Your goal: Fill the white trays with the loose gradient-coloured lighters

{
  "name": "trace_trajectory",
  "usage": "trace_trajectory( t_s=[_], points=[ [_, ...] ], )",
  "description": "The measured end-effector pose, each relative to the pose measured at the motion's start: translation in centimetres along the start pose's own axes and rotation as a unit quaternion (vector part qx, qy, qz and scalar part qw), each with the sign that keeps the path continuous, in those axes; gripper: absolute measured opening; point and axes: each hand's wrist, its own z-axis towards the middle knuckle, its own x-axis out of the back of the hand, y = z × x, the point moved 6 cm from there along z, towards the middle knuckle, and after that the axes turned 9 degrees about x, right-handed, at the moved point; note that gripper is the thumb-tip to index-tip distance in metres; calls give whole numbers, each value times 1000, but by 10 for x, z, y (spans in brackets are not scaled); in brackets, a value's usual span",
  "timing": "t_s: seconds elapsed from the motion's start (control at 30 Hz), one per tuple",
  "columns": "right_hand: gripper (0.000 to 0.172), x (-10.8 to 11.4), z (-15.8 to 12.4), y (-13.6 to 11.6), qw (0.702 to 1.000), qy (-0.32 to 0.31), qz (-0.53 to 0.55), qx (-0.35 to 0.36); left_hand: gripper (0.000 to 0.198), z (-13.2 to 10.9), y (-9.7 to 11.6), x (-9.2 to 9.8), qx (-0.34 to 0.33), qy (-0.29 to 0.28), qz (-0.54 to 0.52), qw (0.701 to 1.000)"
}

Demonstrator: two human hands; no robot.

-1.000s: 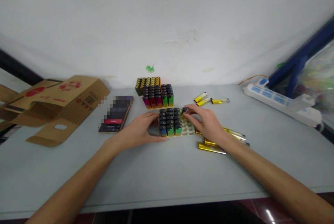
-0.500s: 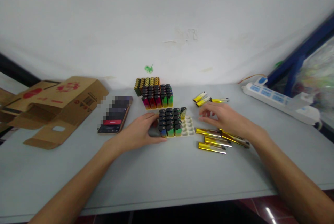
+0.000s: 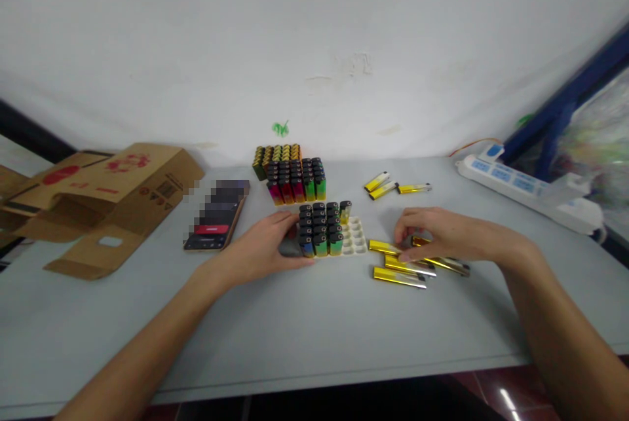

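A white tray with round slots [image 3: 361, 245] carries several upright black-topped lighters [image 3: 320, 237]; one yellow lighter [image 3: 345, 213] stands at its back, right of the others. My left hand [image 3: 265, 244] rests at the tray's left side, thumb and fingers apart around its corner. Over the loose yellow-and-silver lighters [image 3: 399, 278] lying right of the tray is my right hand [image 3: 425, 234], fingers curled downward with a gap between thumb and fingers. Its fingertips are close to the upper lighters; whether they touch is unclear.
Behind the tray stand blocks of pink and green lighters [image 3: 296, 190] and gold-topped ones [image 3: 278, 154]. Three yellow lighters [image 3: 383, 188] lie at the back. A phone [image 3: 216, 217] and an open cardboard box [image 3: 142, 192] are left, a power strip [image 3: 531, 188] right.
My right hand has moved right and slightly toward me, from beside the tray to over the loose lighters. My left hand and the tray look unmoved.
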Motion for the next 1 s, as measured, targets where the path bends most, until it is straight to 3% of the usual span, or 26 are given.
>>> trace_trajectory(
  t_s=[0.17,0.37,0.47,0.6,0.7,0.8,1.0],
  points=[
    [30,-4,4,3,999,26,-34,16,51,1,0,-1,8,-6,7,1000],
    [23,19,5,-2,982,173,-65,42,53,0,0,-1,6,-8,3,1000],
    [25,29,1,-3,974,209,-72,51,53,0,0,-1,7,-9,5,1000],
    [36,22,3,-3,981,175,-65,59,54,0,0,-1,10,-10,11,1000],
    [45,6,12,-3,989,130,-75,6,53,0,1,0,4,-6,8,1000],
    [43,-8,21,-6,988,104,-103,-41,53,-1,1,0,4,-5,5,1000],
    [32,-4,23,-2,984,153,-87,-25,51,-1,1,0,11,-9,12,1000]
  ],
)
